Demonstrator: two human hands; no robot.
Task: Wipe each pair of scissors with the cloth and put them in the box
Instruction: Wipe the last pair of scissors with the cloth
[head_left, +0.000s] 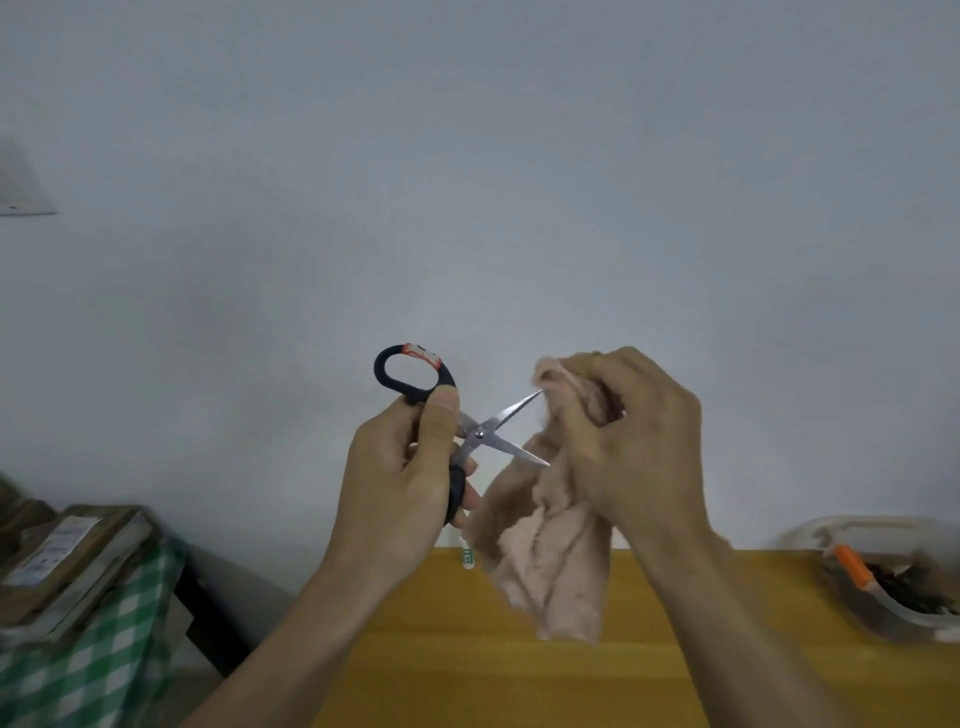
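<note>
My left hand (400, 478) grips the black handles of a pair of scissors (480, 434), held up in front of the wall with the steel blades spread apart and pointing right. A red and white label wraps the upper handle loop. My right hand (631, 441) holds a pink fluffy cloth (545, 561), bunched round the tip of the upper blade; the rest of the cloth hangs down over the table. A clear plastic box (883, 577) stands at the right edge with an orange-handled tool and dark items inside.
A yellow wooden table (467, 649) lies below my hands. A small white and green tube (466, 556) stands near its back edge. At the left, stacked books (67, 561) rest on a green checked cloth (104, 665). A plain grey wall fills the background.
</note>
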